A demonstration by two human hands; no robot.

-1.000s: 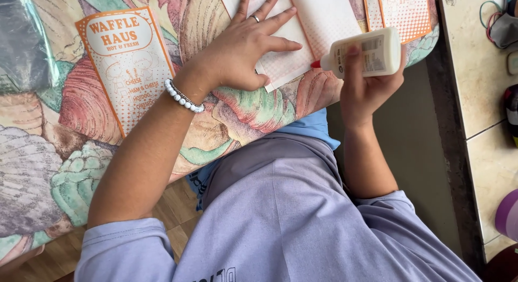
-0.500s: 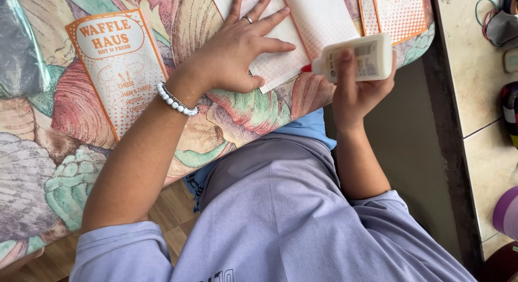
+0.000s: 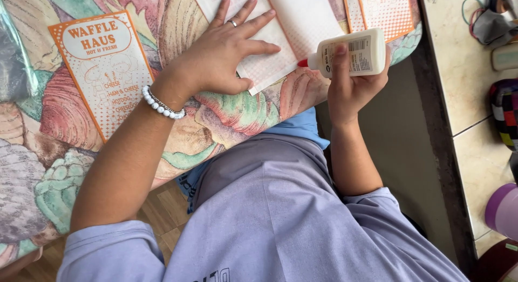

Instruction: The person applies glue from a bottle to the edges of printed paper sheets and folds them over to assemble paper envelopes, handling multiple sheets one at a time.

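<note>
The white plastic glue bottle with the red nozzle (image 3: 348, 54) lies on its side in the air at about 1 o'clock in the head view, nozzle pointing left toward the lower edge of the white folded paper sheet (image 3: 280, 28). The right hand (image 3: 350, 82) holds it, fingers wrapped closed around the body, thumb across the label. The left hand (image 3: 226, 50) lies flat on the sheet, fingers spread wide, gripping nothing.

Judgement: the nozzle should meet the paper edge before any squeeze; light, even pressure suits thin paper, and the flat hand should stay clear of the glue line.

An orange-bordered printed card (image 3: 105, 71) lies at 10 o'clock on the shell-patterned bench covering (image 3: 48, 152); another orange printed sheet (image 3: 386, 12) lies at 1 o'clock.
</note>
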